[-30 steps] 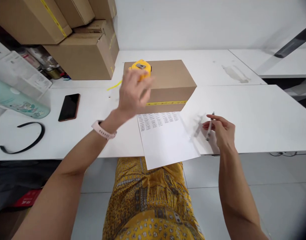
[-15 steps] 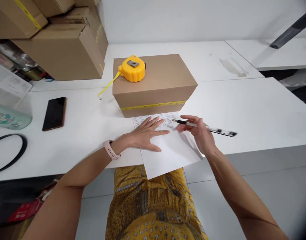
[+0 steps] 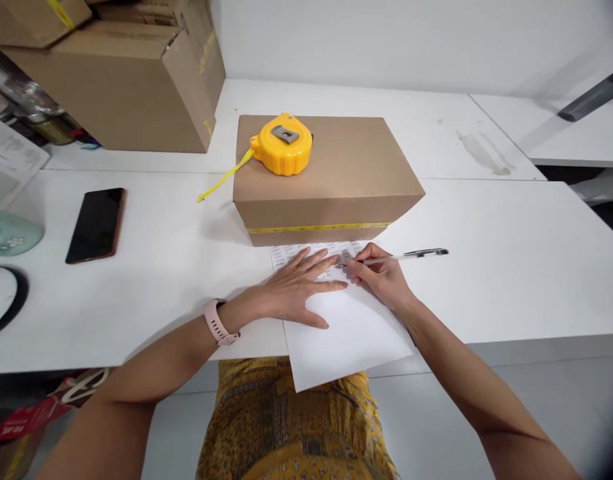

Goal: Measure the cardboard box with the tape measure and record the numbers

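Observation:
My left hand lies flat with fingers spread on a white sheet of paper, which hangs a little over the table's front edge. Rows of small handwriting fill the sheet's upper part. My right hand grips a pen, its tip down at the written rows beside my left fingertips. Just beyond the paper stands a closed cardboard box with a yellow measuring tape strip across its front. On its top rests a yellow tape measure, its yellow wrist strap hanging off the left side.
A phone lies on the white table to the left, near a pale green bottle and a black band. Stacked cardboard boxes stand at the back left. A dark bar is at far right.
My right hand has brought the pen down onto the paper and closed into a writing grip. My left hand stays spread on the sheet. The view has shifted slightly.

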Action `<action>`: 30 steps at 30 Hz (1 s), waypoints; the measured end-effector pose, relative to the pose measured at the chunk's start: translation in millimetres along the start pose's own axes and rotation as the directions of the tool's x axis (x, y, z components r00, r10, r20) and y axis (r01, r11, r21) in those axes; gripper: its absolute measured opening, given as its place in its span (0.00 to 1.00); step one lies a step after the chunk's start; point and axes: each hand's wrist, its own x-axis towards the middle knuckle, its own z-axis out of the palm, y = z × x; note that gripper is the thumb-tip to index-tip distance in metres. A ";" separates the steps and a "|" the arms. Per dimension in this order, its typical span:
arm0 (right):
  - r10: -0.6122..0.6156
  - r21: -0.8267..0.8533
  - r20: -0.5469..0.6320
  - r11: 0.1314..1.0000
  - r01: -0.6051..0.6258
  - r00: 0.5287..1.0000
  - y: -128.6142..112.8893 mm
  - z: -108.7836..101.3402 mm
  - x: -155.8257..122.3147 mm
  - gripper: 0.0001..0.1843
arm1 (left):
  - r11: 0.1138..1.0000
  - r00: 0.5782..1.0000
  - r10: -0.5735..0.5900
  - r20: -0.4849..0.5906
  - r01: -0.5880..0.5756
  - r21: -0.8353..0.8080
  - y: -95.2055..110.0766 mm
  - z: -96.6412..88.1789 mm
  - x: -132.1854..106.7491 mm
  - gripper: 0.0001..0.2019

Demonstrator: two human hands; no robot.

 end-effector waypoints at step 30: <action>-0.249 -0.298 -0.049 0.928 0.224 0.967 12.8 9.2 -3.9 0.14 | 1.000 1.000 -0.002 0.017 0.002 -0.010 0.1 -0.8 1.0 0.43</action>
